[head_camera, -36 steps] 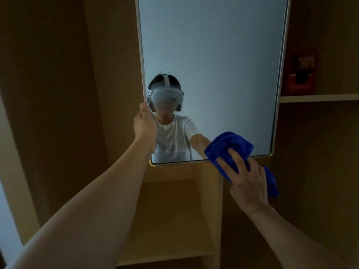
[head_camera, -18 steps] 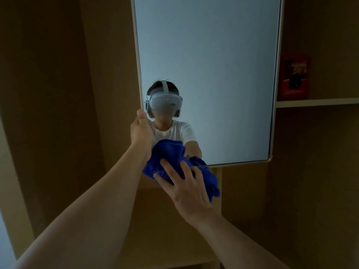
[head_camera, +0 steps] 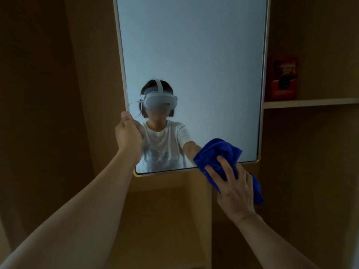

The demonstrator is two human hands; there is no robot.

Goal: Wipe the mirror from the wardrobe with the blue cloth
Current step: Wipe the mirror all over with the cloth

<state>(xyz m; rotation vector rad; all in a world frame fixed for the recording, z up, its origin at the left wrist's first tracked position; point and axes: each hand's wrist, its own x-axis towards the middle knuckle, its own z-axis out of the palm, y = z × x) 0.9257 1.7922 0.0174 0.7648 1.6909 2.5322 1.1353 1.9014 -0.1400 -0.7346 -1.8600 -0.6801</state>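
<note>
While the left hand [head_camera: 129, 135] grips the mirror's [head_camera: 194, 55] left edge, thumb on the pale frame and fingers curled round it, the right hand [head_camera: 234, 188] presses the blue cloth [head_camera: 217, 154] against the glass at the lower right of the frame. The right fingers [head_camera: 226, 167] lie spread and fairly straight over the bunched cloth, which covers the mirror's bottom rim near its right corner and hangs down past the hand on the right side. The two hands are well apart, one at each lower side of the mirror. The mirror fills the upper middle of the frame, tall, with rounded corners and a light frame, its bottom left corner showing a yellowish fitting [head_camera: 137, 174]. In the glass a person in a white T-shirt wearing a white headset is reflected, with an arm reaching toward the cloth. Behind the mirror stands the wooden wardrobe [head_camera: 38, 94], dim and brown. At the right of the frame a shelf [head_camera: 310, 102] carries a red box [head_camera: 281, 78], just beside the mirror's right edge. Below the mirror, an open compartment [head_camera: 161, 220] sits in the lower middle.
</note>
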